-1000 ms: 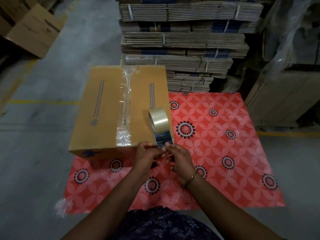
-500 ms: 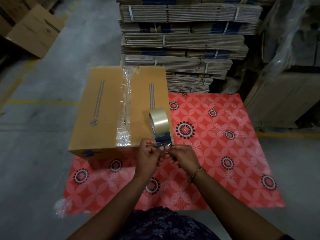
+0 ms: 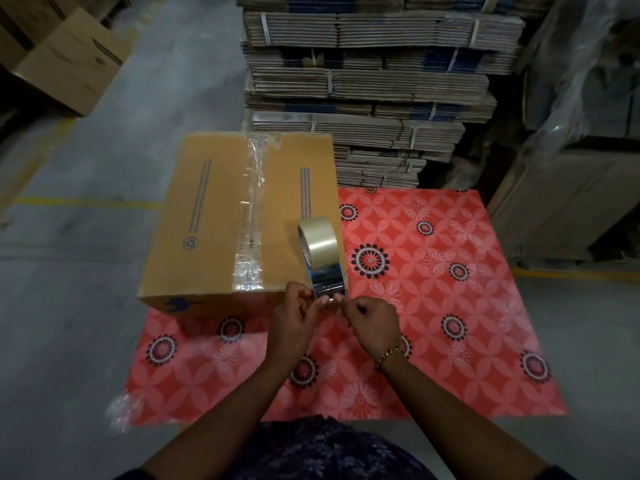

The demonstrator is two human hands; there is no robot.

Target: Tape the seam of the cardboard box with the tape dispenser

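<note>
Fingers of the left hand (image 3: 294, 315) are curled and pinched at the near end of the shiny metal tape dispenser (image 3: 327, 280), and whether they grip the loose tape end or the metal itself cannot be told. Left of that hand sits the brown rectangular cardboard box (image 3: 207, 220) on the red flower-patterned mat (image 3: 433, 289); wrinkled clear tape (image 3: 251, 220) already runs along its centre seam. The dispenser with its roll of clear tape (image 3: 317, 237) stands on the box's near right corner. On the right, the right hand (image 3: 375, 322), gold bracelet (image 3: 389, 355) at the wrist, pinches its fingertips at the same spot. Risk, as a judgement: the dispenser sits close to the box edge and could tip off if pulled; a freed tape end might fold onto itself or crease like the strip already laid
</note>
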